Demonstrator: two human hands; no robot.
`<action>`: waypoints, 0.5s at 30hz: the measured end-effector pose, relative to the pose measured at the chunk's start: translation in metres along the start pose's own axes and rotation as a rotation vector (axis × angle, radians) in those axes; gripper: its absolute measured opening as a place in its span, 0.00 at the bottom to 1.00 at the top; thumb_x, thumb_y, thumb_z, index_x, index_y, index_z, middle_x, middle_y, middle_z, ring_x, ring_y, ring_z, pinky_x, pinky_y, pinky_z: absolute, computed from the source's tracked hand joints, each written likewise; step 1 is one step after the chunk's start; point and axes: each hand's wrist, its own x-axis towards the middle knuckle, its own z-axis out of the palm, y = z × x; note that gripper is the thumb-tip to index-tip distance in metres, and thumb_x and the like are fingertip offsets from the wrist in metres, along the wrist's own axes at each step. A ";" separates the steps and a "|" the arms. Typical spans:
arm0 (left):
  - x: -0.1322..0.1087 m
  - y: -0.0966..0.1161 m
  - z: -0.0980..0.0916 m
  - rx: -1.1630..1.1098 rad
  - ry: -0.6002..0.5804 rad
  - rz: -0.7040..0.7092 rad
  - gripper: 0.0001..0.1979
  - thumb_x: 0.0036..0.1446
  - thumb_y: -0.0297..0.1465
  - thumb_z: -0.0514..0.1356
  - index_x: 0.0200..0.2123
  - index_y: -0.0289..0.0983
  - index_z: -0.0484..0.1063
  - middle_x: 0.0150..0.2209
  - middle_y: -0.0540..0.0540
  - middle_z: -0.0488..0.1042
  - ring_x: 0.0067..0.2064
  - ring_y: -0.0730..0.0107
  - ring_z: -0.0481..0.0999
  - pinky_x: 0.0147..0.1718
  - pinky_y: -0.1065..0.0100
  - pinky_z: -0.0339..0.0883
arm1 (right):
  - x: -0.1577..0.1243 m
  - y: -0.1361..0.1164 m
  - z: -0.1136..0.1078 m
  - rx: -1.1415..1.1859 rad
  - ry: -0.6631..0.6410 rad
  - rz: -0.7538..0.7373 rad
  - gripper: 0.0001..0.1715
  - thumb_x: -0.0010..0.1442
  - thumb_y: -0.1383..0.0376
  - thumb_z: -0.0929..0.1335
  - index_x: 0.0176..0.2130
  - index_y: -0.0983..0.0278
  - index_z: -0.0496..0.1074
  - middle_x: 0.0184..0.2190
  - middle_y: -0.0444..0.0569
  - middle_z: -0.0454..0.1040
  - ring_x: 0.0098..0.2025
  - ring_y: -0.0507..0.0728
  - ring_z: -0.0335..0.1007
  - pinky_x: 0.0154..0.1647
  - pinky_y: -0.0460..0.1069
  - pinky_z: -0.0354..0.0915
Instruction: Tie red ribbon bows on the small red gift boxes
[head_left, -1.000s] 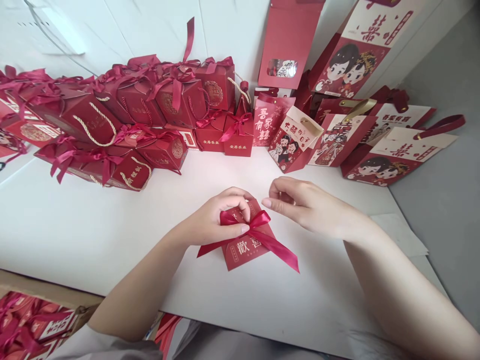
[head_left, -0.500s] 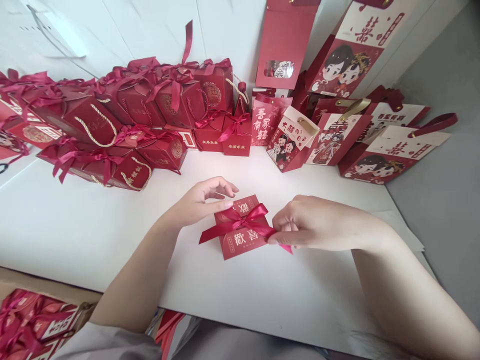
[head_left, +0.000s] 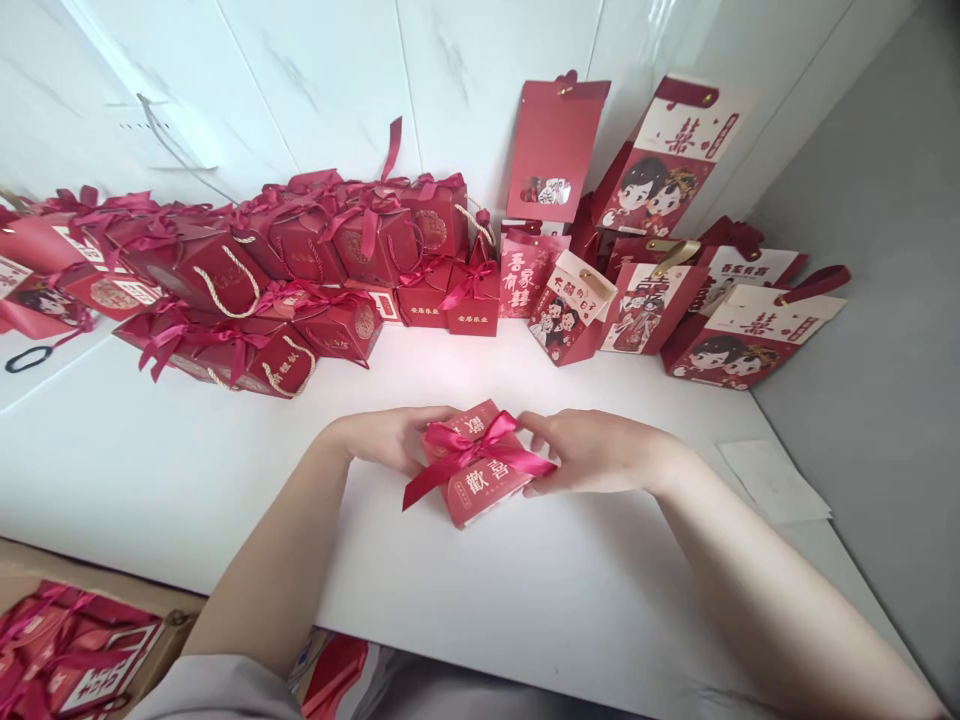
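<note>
A small red gift box (head_left: 484, 485) with gold characters and a red ribbon bow (head_left: 465, 450) sits on the white table (head_left: 150, 470) in front of me. My left hand (head_left: 390, 440) grips the box's left side, fingers curled around it. My right hand (head_left: 592, 452) holds the right side, fingers closed against the box and the ribbon's right tail.
A row of finished red ribboned boxes (head_left: 285, 280) lines the back left by the wall. Red and white paper gift bags (head_left: 720, 330) stand and lie at the back right. A cardboard carton (head_left: 67, 650) of more red boxes sits below the table's near edge. White paper (head_left: 772, 480) lies at right.
My left hand left the bow and moved to the box's left side. My right hand went from the ribbon tail to gripping the right side. The view tilted upward.
</note>
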 end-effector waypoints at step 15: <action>0.054 -0.041 0.019 0.135 0.827 0.302 0.51 0.40 0.38 0.75 0.65 0.39 0.56 0.67 0.35 0.61 0.68 0.43 0.60 0.66 0.48 0.56 | 0.088 0.076 0.049 0.499 0.621 -0.380 0.41 0.58 0.45 0.72 0.60 0.65 0.63 0.58 0.59 0.70 0.60 0.64 0.67 0.63 0.57 0.61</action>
